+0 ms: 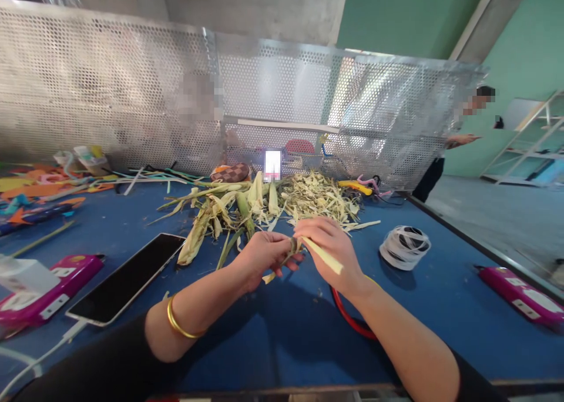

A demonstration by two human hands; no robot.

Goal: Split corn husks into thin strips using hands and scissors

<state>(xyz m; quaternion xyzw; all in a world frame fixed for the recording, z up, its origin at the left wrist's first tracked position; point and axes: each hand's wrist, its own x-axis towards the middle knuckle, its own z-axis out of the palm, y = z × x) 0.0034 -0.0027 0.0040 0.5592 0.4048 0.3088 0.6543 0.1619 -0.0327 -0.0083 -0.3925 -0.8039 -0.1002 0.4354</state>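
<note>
Over the middle of the blue table, my left hand [268, 255] pinches a small bundle of dried corn husk [294, 246] between thumb and fingers. My right hand [328, 252] is closed on the same piece from the other side, its fingertips meeting the left ones. A pale flat husk strip [324, 256] sticks out across the back of my right hand, and a short end hangs below my left fingers. Beyond my hands lie whole corn husks [196, 234] and a heap of shredded husk [321, 193]. Part of the held piece is hidden by my fingers.
Left are a phone [132, 278] on a cable and a magenta power strip [74, 272]. To the right stand a spool of white ribbon [404, 248] and another magenta strip [522, 296]. A red ring [352, 320] lies under my right forearm. Perforated metal panels [282, 84] back the table; a person [462, 140] stands beyond.
</note>
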